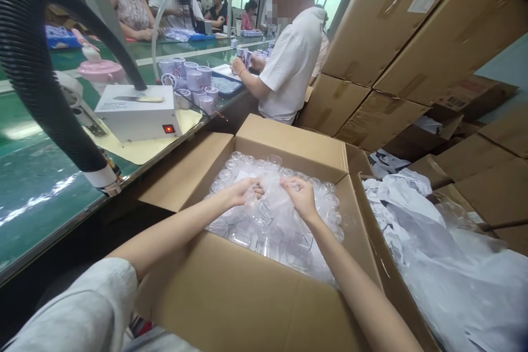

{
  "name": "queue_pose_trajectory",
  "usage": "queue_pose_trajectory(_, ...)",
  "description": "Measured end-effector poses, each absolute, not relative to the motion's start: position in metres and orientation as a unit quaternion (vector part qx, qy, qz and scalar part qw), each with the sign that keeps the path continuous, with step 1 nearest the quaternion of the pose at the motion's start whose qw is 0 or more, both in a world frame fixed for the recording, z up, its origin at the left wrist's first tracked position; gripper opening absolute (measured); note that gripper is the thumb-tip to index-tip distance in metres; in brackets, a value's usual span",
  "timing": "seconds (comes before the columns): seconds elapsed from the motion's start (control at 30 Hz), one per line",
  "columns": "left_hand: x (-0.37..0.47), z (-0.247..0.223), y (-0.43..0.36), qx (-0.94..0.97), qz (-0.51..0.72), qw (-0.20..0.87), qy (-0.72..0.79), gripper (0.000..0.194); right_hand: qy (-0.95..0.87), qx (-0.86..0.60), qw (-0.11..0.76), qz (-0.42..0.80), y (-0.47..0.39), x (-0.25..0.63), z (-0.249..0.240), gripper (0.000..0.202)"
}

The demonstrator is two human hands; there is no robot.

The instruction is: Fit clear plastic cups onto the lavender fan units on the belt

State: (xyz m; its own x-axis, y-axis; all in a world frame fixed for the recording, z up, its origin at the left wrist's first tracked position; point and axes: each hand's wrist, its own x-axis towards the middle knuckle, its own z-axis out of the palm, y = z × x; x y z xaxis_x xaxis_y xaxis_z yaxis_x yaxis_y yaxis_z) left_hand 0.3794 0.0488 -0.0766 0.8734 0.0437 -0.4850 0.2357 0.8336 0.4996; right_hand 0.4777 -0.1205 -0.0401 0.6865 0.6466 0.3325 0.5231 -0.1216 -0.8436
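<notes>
Both my hands are over an open cardboard box (289, 135) filled with clear plastic cups (241, 236). A thin, translucent plastic bag (270, 190) stretches between them. My left hand (246, 191) pinches the bag's left side, fingers curled. On the other side, my right hand (300, 196) grips it between thumb and fingers. Clear cups lie packed below and around the bag, some partly covered by its film. Whether a cup sits inside the bag, I cannot tell.
A green workbench (37, 192) runs along the left, with a white machine (138, 113), a black hose (53, 93) and lilac parts (196, 80). A person (289, 60) works ahead. Stacked cartons (383, 38) and a box of crumpled plastic bags (445, 253) stand to the right.
</notes>
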Motion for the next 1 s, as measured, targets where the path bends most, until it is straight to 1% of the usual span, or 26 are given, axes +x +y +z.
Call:
queue_pose_trajectory(0.03,0.376,-0.078,0.056,0.366,-0.047,0.894,0.254,0.028,-0.383,-0.745,0.544,0.05,-0.123,0.483,-0.042,0.031)
queue_pose_trajectory(0.1,0.367,-0.078,0.073,0.549,-0.043,0.792,0.263,0.03,-0.357,-0.745,0.564,0.018,-0.138,0.499,-0.04,0.032)
queue_pose_trajectory(0.2,0.359,-0.077,0.098,0.734,-0.062,0.632,0.243,0.031,-0.292,-0.745,0.595,-0.07,-0.169,0.528,-0.025,0.033)
queue_pose_trajectory(0.27,0.36,-0.078,0.106,0.811,-0.095,0.534,0.22,0.03,-0.256,-0.739,0.611,-0.119,-0.188,0.542,-0.013,0.034)
queue_pose_trajectory(0.33,0.363,-0.079,0.106,0.862,-0.13,0.449,0.196,0.03,-0.235,-0.728,0.628,-0.14,-0.199,0.55,-0.004,0.036)
queue_pose_trajectory(0.4,0.367,-0.081,0.1,0.893,-0.152,0.386,0.177,0.029,-0.226,-0.721,0.642,-0.129,-0.204,0.551,-0.002,0.038)
queue_pose_trajectory(0.47,0.37,-0.083,0.093,0.909,-0.154,0.348,0.168,0.029,-0.229,-0.726,0.643,-0.091,-0.206,0.548,-0.004,0.041)
queue_pose_trajectory(0.57,0.369,-0.084,0.088,0.918,-0.123,0.329,0.182,0.03,-0.251,-0.742,0.622,-0.018,-0.204,0.538,-0.014,0.044)
queue_pose_trajectory(0.67,0.367,-0.078,0.097,0.912,-0.054,0.342,0.221,0.03,-0.301,-0.756,0.58,0.043,-0.196,0.521,-0.024,0.043)
queue_pose_trajectory(0.73,0.366,-0.072,0.106,0.894,0.005,0.367,0.257,0.031,-0.349,-0.761,0.543,0.07,-0.186,0.506,-0.028,0.039)
queue_pose_trajectory(0.83,0.365,-0.062,0.114,0.848,0.07,0.43,0.303,0.031,-0.425,-0.759,0.485,0.089,-0.164,0.482,-0.033,0.025)
queue_pose_trajectory(0.87,0.365,-0.061,0.114,0.83,0.081,0.456,0.311,0.03,-0.446,-0.759,0.466,0.091,-0.156,0.474,-0.034,0.026)
queue_pose_trajectory(1.0,0.366,-0.061,0.095,0.75,0.109,0.574,0.312,0.026,-0.501,-0.768,0.392,0.069,-0.122,0.444,-0.037,0.048)
